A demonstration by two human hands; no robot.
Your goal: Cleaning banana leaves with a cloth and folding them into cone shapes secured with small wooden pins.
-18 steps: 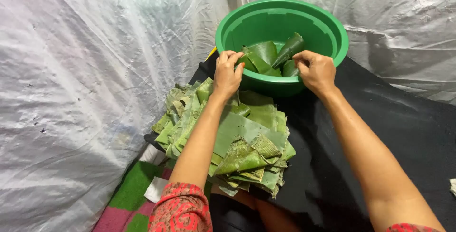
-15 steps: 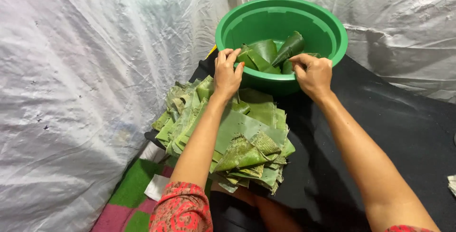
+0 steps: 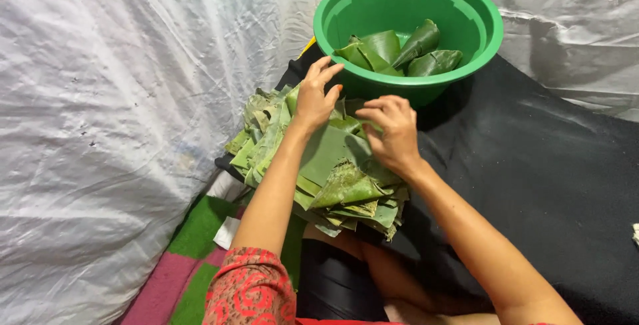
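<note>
While under both hands, leaf stack

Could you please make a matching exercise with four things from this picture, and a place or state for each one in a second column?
Things:
1. green basin
2. folded leaf parcels
3. leaf stack
4. left hand

Places or states:
A. lying inside the basin
B. piled in front of the basin, under both hands
C. fingers up against the basin's outer wall
D. standing on black cloth, by white plastic sheeting

Pairs: 1-D, 2-A, 3-B, 4-C
</note>
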